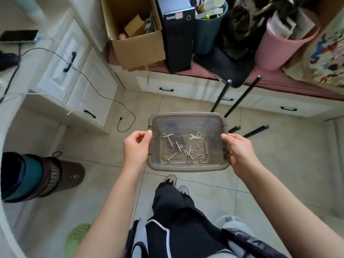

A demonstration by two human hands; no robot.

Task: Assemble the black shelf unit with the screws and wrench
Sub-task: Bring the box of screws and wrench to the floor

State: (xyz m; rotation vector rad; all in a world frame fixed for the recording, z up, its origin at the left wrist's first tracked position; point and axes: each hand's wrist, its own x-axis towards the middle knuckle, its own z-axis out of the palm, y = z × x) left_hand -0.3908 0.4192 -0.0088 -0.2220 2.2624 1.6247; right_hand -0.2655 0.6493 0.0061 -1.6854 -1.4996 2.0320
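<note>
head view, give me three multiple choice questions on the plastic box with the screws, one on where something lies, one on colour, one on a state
1. Where in the clear plastic box does the small wrench lie?
A. far right part of the floor
B. near left corner
C. outside, on the rim

2. What colour are the drawer handles on the white cabinets?
A. gold
B. black
C. white

3. How is the box supported?
A. it sits on the tiled floor
B. one hand carries it from below
C. both hands hold it, one on each side

Answers: 1 A, the wrench lies beside some washers toward the far right. 2 B, each handle shows dark against the white fronts. 3 C, the left hand grips the left rim and the right hand grips the right rim, above the floor.
</note>
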